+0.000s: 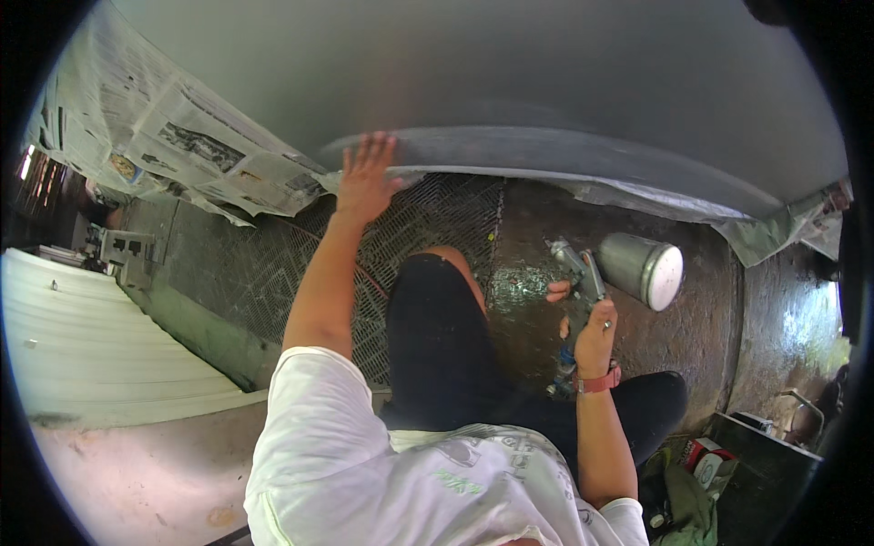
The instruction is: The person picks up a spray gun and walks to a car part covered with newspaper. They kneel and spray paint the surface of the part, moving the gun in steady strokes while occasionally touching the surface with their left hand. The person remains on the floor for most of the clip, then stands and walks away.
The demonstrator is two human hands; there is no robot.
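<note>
- Grey primed panel (510, 82), masked with newspaper (164, 127): left hand (366, 177) lies flat, fingers spread, on its lower edge; grip released.
- Metal spray gun (583, 282) with cup (642, 268): right hand (596, 337) clenched around handle, held low over wet floor (692, 337). Rigid, likely top-heavy; hold by handle.

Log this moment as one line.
left hand: flat on grey panel edge | right hand: grips spray gun with metal cup | newspaper masking alongside

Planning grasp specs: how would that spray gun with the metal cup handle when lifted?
The spray gun is probably top-heavy: its metal cup is bulky and sits to one side. The right hand grips the handle; set down, it would likely tip, and the round cup could roll.
</note>
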